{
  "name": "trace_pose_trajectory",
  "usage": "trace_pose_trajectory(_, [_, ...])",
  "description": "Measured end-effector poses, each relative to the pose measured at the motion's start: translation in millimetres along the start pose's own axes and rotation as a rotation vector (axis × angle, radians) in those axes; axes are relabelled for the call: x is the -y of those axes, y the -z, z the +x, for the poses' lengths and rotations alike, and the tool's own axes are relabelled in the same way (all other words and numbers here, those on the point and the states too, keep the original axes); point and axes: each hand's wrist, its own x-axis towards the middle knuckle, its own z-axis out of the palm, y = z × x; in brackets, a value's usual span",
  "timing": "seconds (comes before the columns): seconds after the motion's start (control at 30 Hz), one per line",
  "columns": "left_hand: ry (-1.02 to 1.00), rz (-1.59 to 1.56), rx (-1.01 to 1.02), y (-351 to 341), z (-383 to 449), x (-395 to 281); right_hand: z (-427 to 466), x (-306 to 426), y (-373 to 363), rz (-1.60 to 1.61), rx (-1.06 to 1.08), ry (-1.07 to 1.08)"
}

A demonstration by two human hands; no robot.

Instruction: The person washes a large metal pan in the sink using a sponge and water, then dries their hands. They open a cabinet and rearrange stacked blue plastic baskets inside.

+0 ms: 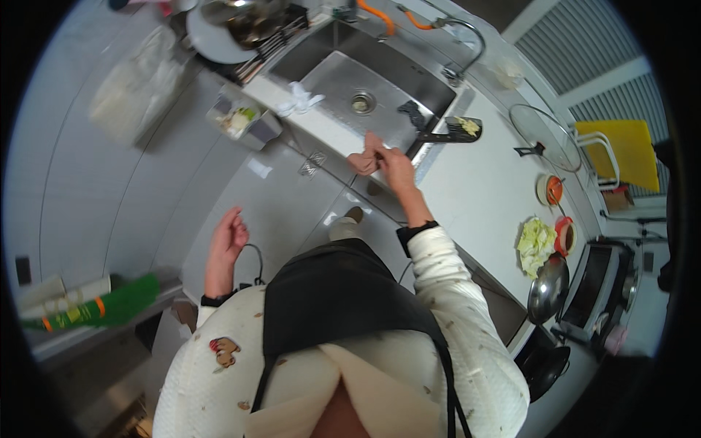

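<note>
My right hand (398, 169) grips a pinkish-brown cloth (365, 159) at the front rim of the stainless-steel sink (334, 87). Part of the cloth lies over the white ledge. Out to the left, above the floor, my left hand (229, 235) hangs with loosely curled fingers and nothing in it. Just beyond my right hand, a cleaver (459, 131) rests across the sink's right corner with chopped pale pieces on its blade. A dark grey rag (412, 114) lies in the sink beside it. A white cloth (299, 99) is draped on the ledge to the left.
A bin (263, 131) holding food scraps stands left of the sink. The worktop (460, 191) bears a glass lid (547, 137), cabbage leaves (535, 246), two bowls and a metal lid (549, 289). A faucet (454, 74) rises behind; a black wok (547, 372) sits lower right.
</note>
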Motion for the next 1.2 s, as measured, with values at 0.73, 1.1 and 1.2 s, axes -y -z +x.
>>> trace_pose_trajectory(0.73, [-0.212, 0.716, 0.456, -341, 245, -167, 160, -65, -27, 0.810, -0.075, -0.461])
trace_pose_trajectory(1.1, [0.239, 0.716, 0.637, -389, 333, -129, 157, -13, 43, 0.596, -0.131, -0.608])
trace_pose_trajectory(1.2, [0.324, 0.846, 0.658, -366, 335, -111, 114, 5, 42, 0.479, -0.218, -0.660])
